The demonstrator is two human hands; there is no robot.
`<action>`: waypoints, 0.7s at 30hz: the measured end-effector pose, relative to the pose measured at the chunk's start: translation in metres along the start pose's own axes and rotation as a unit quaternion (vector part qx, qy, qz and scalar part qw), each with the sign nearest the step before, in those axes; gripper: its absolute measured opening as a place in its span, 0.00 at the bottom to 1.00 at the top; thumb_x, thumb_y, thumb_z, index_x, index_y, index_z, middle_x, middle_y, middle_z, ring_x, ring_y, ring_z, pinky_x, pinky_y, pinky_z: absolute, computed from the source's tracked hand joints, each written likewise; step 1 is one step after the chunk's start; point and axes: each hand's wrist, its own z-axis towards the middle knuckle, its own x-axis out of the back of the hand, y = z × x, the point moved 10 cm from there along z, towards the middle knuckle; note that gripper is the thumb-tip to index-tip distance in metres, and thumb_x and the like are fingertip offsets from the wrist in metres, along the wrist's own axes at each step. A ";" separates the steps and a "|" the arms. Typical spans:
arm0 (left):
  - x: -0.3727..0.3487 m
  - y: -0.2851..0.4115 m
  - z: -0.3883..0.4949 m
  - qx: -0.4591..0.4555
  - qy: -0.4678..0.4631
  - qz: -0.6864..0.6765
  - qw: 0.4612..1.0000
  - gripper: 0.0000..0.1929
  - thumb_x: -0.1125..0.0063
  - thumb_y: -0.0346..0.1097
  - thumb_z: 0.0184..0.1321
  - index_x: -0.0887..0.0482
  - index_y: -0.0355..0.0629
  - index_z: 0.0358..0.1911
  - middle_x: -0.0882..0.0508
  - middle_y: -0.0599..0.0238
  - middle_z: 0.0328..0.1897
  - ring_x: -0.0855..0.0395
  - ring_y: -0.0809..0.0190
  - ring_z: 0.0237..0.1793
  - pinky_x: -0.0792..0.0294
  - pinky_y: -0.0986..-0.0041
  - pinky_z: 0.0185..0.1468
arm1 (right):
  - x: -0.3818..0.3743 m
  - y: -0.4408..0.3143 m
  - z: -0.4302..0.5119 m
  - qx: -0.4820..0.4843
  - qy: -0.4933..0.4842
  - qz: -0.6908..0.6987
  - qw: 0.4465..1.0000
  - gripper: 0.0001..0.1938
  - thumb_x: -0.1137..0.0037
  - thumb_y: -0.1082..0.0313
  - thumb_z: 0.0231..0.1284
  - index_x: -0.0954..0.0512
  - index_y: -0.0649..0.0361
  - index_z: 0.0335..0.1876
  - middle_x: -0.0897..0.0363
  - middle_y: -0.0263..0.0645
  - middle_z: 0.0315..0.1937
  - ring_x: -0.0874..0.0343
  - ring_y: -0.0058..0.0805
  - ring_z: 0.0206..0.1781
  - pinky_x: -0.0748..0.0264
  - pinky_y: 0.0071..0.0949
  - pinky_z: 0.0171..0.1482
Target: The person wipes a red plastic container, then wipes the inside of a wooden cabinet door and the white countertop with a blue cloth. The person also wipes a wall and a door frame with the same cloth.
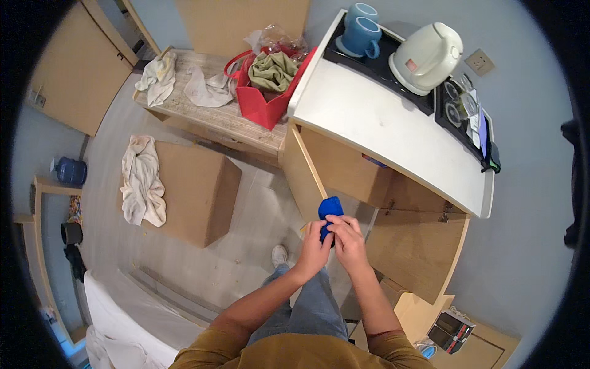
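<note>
Before my body, both hands hold a small blue cloth item [331,206], whose exact kind I cannot tell. My left hand [314,252] pinches its lower part from the left. From the right, the fingers of my right hand [349,243] rest over its middle and partly hide it. Just beyond is a wooden cabinet with its left door [298,171] and right door [420,246] swung open. Little of its shaded inside shows, apart from a small blue and red object [374,160] under the top.
On the white cabinet top [368,110] stand blue mugs [362,38], a cream electric kettle [425,59] and a black tray of glasses [456,106]. Left are a red bag [258,106] on a wooden bench [203,121] and a brown box-shaped stool [193,193] with a crumpled cloth [143,184].
</note>
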 end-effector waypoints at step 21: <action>-0.128 0.007 0.103 -0.091 -0.007 0.024 0.996 0.12 0.44 0.19 0.50 0.27 0.39 0.37 0.25 0.53 0.36 0.25 0.49 0.38 0.31 0.64 0.42 | 0.084 0.096 -0.003 0.017 0.195 -0.144 0.970 0.08 0.41 0.75 0.46 0.20 0.62 0.36 0.18 0.36 0.49 0.24 0.39 0.53 0.32 0.43 0.55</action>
